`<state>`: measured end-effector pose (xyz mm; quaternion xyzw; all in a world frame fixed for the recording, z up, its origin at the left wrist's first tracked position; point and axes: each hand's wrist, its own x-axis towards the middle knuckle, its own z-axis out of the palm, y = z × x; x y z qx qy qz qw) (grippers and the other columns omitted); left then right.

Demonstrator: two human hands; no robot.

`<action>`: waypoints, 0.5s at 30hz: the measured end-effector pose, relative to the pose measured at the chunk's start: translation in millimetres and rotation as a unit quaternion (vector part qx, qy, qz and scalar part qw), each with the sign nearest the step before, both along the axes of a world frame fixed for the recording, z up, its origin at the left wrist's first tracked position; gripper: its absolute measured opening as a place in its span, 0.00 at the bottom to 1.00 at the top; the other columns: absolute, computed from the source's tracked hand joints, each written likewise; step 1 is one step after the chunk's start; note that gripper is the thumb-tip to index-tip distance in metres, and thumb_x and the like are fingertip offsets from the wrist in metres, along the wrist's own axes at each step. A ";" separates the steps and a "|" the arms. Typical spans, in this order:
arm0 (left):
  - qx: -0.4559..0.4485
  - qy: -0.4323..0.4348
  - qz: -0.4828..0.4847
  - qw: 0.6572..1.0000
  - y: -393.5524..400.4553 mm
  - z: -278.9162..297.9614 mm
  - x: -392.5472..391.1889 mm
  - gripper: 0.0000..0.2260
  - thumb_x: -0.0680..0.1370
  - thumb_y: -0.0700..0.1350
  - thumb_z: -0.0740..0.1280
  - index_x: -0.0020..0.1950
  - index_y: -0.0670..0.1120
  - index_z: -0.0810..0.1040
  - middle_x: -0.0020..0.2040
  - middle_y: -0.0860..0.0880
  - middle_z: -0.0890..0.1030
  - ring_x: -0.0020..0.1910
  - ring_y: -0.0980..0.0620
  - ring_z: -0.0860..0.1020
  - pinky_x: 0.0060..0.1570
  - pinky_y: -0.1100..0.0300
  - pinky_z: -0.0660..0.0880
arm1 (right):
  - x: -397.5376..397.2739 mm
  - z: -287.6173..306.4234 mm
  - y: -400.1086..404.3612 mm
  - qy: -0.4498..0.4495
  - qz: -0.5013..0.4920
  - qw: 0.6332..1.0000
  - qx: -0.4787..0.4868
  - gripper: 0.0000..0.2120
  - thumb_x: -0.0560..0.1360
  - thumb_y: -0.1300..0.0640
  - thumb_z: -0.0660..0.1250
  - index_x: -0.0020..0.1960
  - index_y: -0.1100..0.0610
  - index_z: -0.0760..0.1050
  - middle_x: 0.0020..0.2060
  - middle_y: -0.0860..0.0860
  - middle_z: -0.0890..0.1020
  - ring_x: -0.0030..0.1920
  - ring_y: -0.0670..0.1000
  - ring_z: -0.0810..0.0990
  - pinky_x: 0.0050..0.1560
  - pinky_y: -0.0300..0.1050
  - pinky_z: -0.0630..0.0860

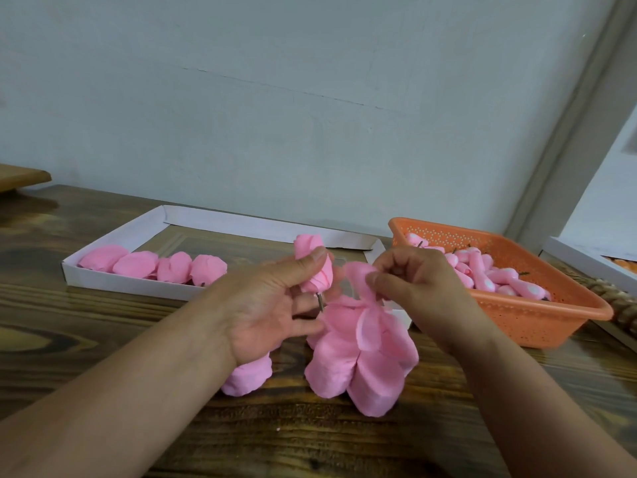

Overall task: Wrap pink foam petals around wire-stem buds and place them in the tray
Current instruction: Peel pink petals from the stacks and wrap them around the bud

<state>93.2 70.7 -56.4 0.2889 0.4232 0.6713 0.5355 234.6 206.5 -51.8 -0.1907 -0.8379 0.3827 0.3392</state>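
The left hand point(275, 305) was clamped on a bud point(312, 267), thumb and fingers curled round its pink wrap, the wire stem point(320, 301) poking down out of the grip. Beside it, the right hand point(417, 288) pinched the top of a foam petal point(358, 274), fingertips together on the pink edge, lifting it from the petal stack point(362, 360) that fanned out on the table point(103, 339) directly below both hands. The petal sat just beside the bud, not yet laid against it as far as I could tell, so this looked like the start of a fresh wrap rather than the end of one.

Out from the bud now: to its left lay the white tray point(113, 281), with four finished pink flowers point(151, 267) lined along its near wall (most of the tray floor bare behind them). To the bud's right sat the orange basket point(537, 326), well stocked with unwrapped buds point(482, 274). Below and left of the bud, partly under the left wrist, rested another pink wad point(248, 377); whether that was loose petals or a wrapped piece I could not say.

My read: early going. A few done and in the tray, one in hand needing its petal, and a heaped basket to work through.
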 end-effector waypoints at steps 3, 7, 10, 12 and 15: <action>-0.004 -0.020 -0.046 0.999 -0.3 -0.2 -1.1 0.10 0.65 0.52 0.70 0.32 0.45 0.83 0.47 0.49 0.84 0.52 0.46 0.82 0.60 0.34 0.68 | -2.8 3.0 -19.2 0.029 0.006 0.991 0.131 0.06 0.73 0.62 0.69 0.37 0.62 0.76 0.30 0.55 0.77 0.30 0.48 0.73 0.34 0.39 0.71; 0.017 -0.044 -0.053 0.997 -0.7 3.3 -1.4 0.12 0.66 0.53 0.68 0.31 0.46 0.82 0.47 0.49 0.80 0.50 0.43 0.80 0.59 0.34 0.70 | -7.5 -0.5 -40.2 -0.017 0.040 0.952 0.303 0.05 0.73 0.63 0.66 0.41 0.61 0.79 0.35 0.51 0.81 0.36 0.50 0.78 0.37 0.51 0.75; 0.038 -0.091 -0.032 0.995 0.0 5.2 -0.2 0.11 0.63 0.50 0.70 0.38 0.45 0.83 0.42 0.49 0.83 0.38 0.44 0.81 0.53 0.38 0.73 | -9.7 -3.2 -45.9 -0.018 0.036 0.924 0.380 0.04 0.72 0.64 0.66 0.42 0.63 0.79 0.36 0.55 0.82 0.35 0.57 0.80 0.32 0.53 0.76; 0.055 -0.106 -0.014 0.993 1.0 5.7 -0.1 0.12 0.65 0.49 0.68 0.44 0.45 0.81 0.41 0.49 0.84 0.32 0.46 0.81 0.44 0.42 0.78 | -11.5 -4.4 -48.5 -0.018 0.026 0.909 0.416 0.04 0.72 0.65 0.66 0.41 0.64 0.79 0.34 0.56 0.81 0.33 0.59 0.79 0.29 0.52 0.75; 0.084 -0.108 0.019 0.990 3.1 5.8 -0.6 0.13 0.66 0.48 0.67 0.46 0.44 0.78 0.38 0.49 0.84 0.31 0.50 0.80 0.37 0.52 0.80 | -14.5 -7.8 -52.1 -0.004 0.017 0.885 0.465 0.09 0.76 0.63 0.63 0.41 0.65 0.80 0.35 0.56 0.82 0.33 0.58 0.79 0.30 0.51 0.75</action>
